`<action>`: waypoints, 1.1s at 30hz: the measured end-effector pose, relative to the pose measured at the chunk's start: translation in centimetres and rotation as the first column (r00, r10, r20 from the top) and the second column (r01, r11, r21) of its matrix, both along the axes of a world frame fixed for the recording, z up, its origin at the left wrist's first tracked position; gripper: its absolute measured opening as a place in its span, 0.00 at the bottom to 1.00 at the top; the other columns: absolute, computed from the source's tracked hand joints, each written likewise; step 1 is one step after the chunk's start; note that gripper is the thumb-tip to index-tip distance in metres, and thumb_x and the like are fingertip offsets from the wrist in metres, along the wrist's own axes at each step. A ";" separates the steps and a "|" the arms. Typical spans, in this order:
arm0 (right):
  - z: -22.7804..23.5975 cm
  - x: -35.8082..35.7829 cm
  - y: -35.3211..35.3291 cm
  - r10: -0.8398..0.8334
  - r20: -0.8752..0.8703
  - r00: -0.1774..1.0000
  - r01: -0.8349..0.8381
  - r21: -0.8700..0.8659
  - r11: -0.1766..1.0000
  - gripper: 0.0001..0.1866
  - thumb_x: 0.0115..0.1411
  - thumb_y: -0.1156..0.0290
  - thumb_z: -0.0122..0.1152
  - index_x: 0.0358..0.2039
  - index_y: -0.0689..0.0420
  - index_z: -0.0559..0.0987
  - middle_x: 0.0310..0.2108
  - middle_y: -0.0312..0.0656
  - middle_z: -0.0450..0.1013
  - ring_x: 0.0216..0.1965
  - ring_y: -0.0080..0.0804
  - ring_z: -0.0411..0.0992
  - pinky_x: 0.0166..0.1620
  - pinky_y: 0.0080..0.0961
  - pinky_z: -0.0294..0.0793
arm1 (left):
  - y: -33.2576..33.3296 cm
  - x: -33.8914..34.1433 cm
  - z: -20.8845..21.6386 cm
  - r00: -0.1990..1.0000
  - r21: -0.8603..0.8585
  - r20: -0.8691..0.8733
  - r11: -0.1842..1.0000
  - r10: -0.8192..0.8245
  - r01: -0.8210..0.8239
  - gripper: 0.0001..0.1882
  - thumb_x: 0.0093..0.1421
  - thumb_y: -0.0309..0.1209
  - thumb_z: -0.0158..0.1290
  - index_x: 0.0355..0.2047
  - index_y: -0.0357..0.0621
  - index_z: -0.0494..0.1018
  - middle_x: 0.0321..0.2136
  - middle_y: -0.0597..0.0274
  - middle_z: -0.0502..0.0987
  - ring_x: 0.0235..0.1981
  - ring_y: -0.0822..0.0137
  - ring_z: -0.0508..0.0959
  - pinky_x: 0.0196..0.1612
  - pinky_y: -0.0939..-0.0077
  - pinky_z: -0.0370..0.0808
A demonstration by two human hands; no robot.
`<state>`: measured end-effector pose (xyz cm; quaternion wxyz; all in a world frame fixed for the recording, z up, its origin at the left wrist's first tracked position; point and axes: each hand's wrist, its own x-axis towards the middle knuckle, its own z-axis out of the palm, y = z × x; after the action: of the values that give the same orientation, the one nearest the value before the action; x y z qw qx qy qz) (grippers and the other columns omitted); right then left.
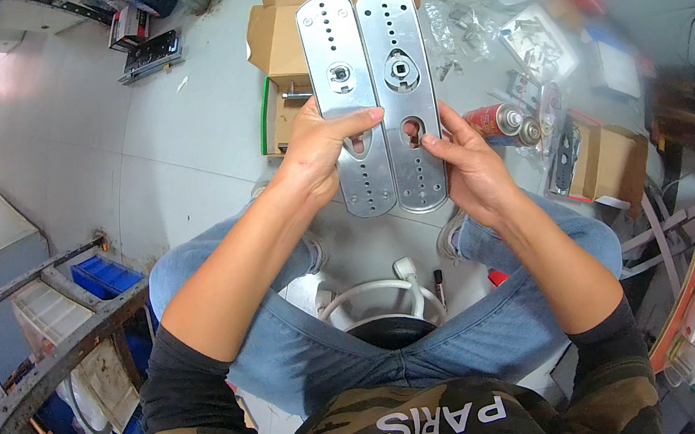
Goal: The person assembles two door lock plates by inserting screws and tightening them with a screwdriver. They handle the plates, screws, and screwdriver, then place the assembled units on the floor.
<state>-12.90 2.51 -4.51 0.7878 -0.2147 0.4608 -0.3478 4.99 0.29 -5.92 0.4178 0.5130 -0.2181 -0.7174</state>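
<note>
Two long silver metal plates with rounded ends stand side by side in front of me, their edges touching. They look like door-lock backplates, each with a row of small holes and larger cutouts. My left hand [321, 150] grips the left lock plate [334, 37], its thumb lying across the face toward the seam. Around the outer edge of the right lock plate [390, 24] my right hand [468, 163] is closed, thumb on the front beside the lower cutout. Fingers behind both plates are mostly hidden, though skin shows through the lower cutouts.
An open cardboard box [274, 42] lies behind the plates. To the right are spray cans [496, 121], a white tray [538, 41] of small metal parts and another open box [607, 162]. A rusty metal frame [51, 355] stands at the left.
</note>
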 end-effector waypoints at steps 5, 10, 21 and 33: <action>-0.2 0.1 0.0 0.004 0.000 1.000 -0.004 0.003 1.000 0.28 0.56 0.75 0.49 0.58 0.56 0.55 0.46 0.39 0.66 0.47 0.26 0.64 0.51 0.26 0.63 | 0.0 0.1 -0.2 1.000 -0.004 -0.015 1.000 0.008 -0.008 0.16 0.44 0.22 0.59 0.34 0.43 0.67 0.26 0.68 0.73 0.25 0.77 0.69 0.24 0.83 0.63; -0.2 0.0 0.0 0.005 0.019 1.000 -0.006 0.017 1.000 0.28 0.57 0.76 0.48 0.58 0.56 0.55 0.47 0.39 0.66 0.47 0.26 0.64 0.51 0.25 0.62 | 0.2 0.0 -0.1 1.000 0.011 -0.012 1.000 0.010 -0.010 0.16 0.43 0.22 0.59 0.32 0.44 0.68 0.26 0.68 0.74 0.26 0.76 0.70 0.25 0.81 0.62; 0.0 0.1 0.1 0.006 0.006 1.000 -0.006 -0.003 1.000 0.29 0.57 0.75 0.48 0.58 0.58 0.53 0.48 0.40 0.65 0.48 0.27 0.63 0.52 0.25 0.61 | 0.1 -0.3 0.1 1.000 -0.001 0.021 1.000 0.014 -0.014 0.15 0.44 0.21 0.58 0.32 0.45 0.66 0.24 0.69 0.71 0.22 0.78 0.68 0.23 0.85 0.63; -0.2 0.2 0.1 0.016 -0.005 1.000 -0.016 -0.003 1.000 0.29 0.56 0.76 0.49 0.58 0.57 0.53 0.47 0.40 0.66 0.48 0.27 0.64 0.51 0.25 0.62 | 0.2 -0.2 0.1 0.999 0.015 0.034 1.000 0.021 -0.021 0.15 0.44 0.22 0.58 0.32 0.44 0.67 0.25 0.68 0.71 0.24 0.77 0.68 0.24 0.83 0.63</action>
<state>-12.71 2.66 -4.68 0.7889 -0.2206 0.4606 -0.3417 4.81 0.49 -5.85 0.4176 0.5304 -0.2144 -0.7059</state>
